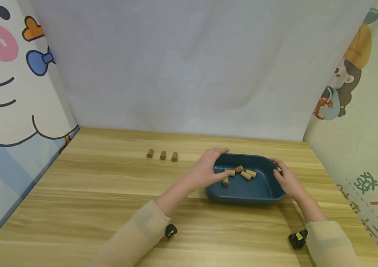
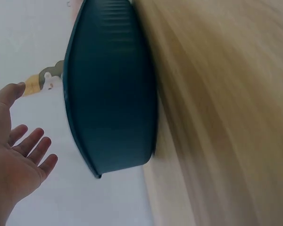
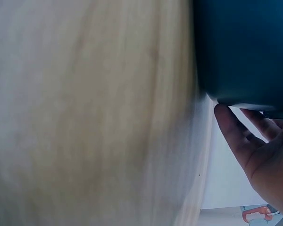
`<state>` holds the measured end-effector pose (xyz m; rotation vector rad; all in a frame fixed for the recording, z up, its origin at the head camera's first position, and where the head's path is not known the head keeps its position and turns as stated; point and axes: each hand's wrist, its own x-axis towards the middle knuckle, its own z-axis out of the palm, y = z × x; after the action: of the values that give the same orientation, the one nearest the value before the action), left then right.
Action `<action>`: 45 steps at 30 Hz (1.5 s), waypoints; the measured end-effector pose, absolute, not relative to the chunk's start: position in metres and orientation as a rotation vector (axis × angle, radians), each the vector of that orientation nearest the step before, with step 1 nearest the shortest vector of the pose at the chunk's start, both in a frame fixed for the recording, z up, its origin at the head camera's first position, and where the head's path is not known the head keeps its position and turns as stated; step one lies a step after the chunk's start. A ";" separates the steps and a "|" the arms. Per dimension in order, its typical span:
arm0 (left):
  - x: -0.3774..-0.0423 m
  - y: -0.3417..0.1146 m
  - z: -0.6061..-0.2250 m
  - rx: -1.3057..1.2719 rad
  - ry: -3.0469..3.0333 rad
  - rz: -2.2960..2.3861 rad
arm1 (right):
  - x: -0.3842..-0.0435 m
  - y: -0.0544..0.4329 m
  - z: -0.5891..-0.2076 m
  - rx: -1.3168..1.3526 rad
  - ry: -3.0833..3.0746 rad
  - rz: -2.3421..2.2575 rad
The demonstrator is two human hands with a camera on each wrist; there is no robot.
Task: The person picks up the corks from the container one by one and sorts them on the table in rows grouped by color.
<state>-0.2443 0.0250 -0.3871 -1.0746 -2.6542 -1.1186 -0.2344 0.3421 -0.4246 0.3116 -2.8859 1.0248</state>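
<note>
A dark blue-green plastic basin stands on the wooden table, with several corks lying loose in it. At its right end my right hand grips the rim, thumb and forefinger over the edge; in the right wrist view, other fingers touch the outer wall. My left hand hovers at the basin's left end with thumb and fingers spread. The left wrist view shows that hand apart from the basin wall, holding nothing. Left of the basin, three corks stand in a row, the nearest being one cork.
The wooden table meets a pale grey curtain at the back. Printed cartoon panels border the left side and right side. Black wrist cameras, such as the right one, hang below both sleeves.
</note>
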 end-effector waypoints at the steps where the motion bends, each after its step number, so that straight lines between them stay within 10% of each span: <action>1: -0.245 0.029 -0.389 -1.081 -2.662 -1.106 | -0.234 0.342 -0.425 0.312 -2.887 1.024; 45: -0.305 0.094 -0.422 -1.385 -3.026 -0.801 | -0.238 0.346 -0.427 0.325 -2.874 0.994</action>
<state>-0.3048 0.0939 -0.4221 -1.3852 -3.0258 -0.8010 -0.2382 0.3462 -0.4268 0.3253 -2.8743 0.9935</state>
